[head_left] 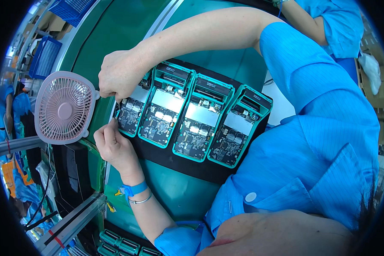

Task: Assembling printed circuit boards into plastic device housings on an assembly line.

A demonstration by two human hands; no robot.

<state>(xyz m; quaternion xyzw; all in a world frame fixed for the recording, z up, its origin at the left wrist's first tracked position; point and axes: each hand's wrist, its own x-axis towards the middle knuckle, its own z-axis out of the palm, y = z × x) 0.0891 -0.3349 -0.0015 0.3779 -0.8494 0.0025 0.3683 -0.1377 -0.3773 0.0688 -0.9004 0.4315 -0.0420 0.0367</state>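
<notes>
A row of teal-framed electronic housings with exposed circuit boards lies on a black mat (158, 155). At the far-left housing (129, 115), both my hands work close together. My right hand (123, 74) is bent down over its upper part, fingers curled and pinched at the left edge, hiding that corner. My left hand (115, 145), with a blue wrist strap (137, 188), pinches at the same edge lower down. What either pinch holds is too small to see. Beside it stand further housings: the second (160, 123), the third (196, 132) and the right one (230, 141).
A pink fan (65, 109) stands left of the housings. More teal housings (128, 246) sit at the bottom edge. Metal rails (72, 222) cross the lower left. Blue baskets (45, 57) are at the upper left. Another person's arm (305, 21) shows at the upper right.
</notes>
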